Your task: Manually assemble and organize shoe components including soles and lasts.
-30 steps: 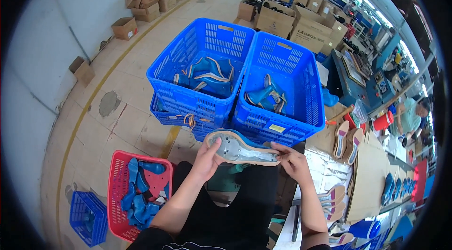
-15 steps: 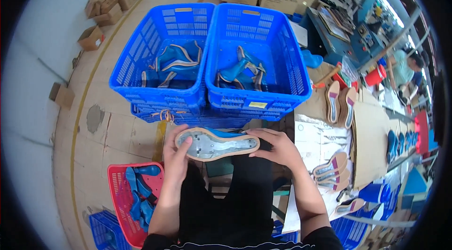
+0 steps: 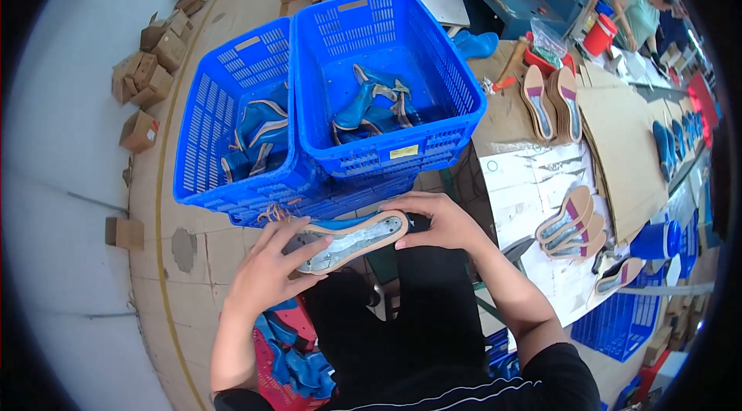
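Between my two hands is a blue shoe upper on a last (image 3: 357, 242), turned sole side up. Its underside is grey and shiny with a tan rim, and the blue side shows along the far edge. My left hand (image 3: 267, 266) grips the wide toe end, fingers lying across the sole and hiding part of it. At the narrow heel end, my right hand (image 3: 439, 222) holds the shoe between thumb and fingers. The shoe slants, heel end farther away than the toe, above my lap and in front of the stacked crates.
Blue crates (image 3: 390, 150) holding blue shoe pieces stand ahead. A red basket (image 3: 282, 380) of blue lasts is by my left leg. On the right, a bench (image 3: 533, 179) bears tan insoles (image 3: 572, 227). A person in light green (image 3: 641, 9) works at far right.
The head view has swung, shifting the surroundings. My left hand has spread farther over the toe end, and the shoe has tilted so that its heel end points up and right. Both hands keep hold.
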A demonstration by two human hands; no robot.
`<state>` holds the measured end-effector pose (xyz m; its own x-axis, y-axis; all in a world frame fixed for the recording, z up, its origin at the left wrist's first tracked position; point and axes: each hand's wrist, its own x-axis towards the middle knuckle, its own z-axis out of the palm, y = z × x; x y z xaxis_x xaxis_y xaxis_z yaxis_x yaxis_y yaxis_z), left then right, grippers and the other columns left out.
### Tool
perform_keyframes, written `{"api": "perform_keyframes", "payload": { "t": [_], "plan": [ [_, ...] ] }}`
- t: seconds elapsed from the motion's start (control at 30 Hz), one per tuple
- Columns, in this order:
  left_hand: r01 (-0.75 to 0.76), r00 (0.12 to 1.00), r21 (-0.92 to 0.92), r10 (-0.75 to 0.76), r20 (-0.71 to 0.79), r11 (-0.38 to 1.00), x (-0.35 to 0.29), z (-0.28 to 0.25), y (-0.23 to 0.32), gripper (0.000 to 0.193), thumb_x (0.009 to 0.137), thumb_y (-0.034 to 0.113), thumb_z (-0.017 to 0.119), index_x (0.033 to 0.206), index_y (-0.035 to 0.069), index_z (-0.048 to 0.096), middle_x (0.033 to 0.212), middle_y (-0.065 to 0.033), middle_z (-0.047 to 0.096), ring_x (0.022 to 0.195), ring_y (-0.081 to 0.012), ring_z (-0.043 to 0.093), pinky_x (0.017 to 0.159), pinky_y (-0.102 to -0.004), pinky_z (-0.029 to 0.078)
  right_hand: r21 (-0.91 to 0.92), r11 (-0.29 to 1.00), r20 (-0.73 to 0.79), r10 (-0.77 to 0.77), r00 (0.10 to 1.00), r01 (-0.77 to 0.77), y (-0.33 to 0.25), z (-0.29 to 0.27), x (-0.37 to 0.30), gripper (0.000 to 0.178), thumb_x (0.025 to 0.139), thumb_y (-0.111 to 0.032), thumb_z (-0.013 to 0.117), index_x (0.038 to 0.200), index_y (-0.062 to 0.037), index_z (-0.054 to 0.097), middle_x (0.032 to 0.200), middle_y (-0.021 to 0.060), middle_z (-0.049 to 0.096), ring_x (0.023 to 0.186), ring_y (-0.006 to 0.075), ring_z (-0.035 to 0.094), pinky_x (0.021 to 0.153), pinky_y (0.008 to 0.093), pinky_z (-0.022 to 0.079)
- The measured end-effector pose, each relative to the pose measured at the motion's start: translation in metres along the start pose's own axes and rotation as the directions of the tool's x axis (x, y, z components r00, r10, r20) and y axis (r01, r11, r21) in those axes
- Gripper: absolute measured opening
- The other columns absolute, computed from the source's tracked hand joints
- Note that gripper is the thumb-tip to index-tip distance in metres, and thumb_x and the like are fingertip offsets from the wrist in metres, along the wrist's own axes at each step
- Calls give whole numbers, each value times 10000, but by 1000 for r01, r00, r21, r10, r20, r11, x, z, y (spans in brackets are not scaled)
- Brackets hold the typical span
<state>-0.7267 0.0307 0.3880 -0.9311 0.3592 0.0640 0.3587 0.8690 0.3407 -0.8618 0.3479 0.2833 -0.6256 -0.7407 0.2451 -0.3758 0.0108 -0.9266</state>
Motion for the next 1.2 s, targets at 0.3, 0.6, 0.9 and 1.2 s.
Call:
{"api": "perform_keyframes", "payload": {
  "t": [0.3,0.6,0.9,1.2],
  "plan": [
    [15,1000,-2,-15,-24,1000,2,0,4,674,712,285,953,1355,299,750,1431,-81,603,1219,-353,614,973,-467,599,730,661,-44,298,953,-173,54,36,-19,362,1078,-184,675,1392,-5,704,1317,103,746,1214,172,679,1086,332,510],
    [-2,1000,31,3,-22,1000,-3,3,4,607,741,299,933,1323,288,761,1430,-77,606,1108,-336,609,922,-459,606,788,601,-61,287,956,-130,58,40,-18,371,1052,-197,714,1364,3,723,1297,113,752,1211,188,682,1091,348,510],
    [-5,998,17,6,-64,1000,-5,6,6,580,657,269,975,1216,238,822,1456,-116,638,1121,-338,640,940,-439,594,815,562,-37,292,956,-140,64,37,-20,419,1031,-249,734,1333,41,719,1326,163,726,1249,242,681,1102,354,513],
    [70,993,-39,-73,-98,997,-13,9,12,499,745,308,941,1229,291,819,1422,-120,618,1204,-378,615,986,-474,586,857,504,-51,292,955,-108,55,43,-17,412,1098,-251,639,1372,54,688,1361,132,709,1274,204,651,1125,332,483]
  ]
}}
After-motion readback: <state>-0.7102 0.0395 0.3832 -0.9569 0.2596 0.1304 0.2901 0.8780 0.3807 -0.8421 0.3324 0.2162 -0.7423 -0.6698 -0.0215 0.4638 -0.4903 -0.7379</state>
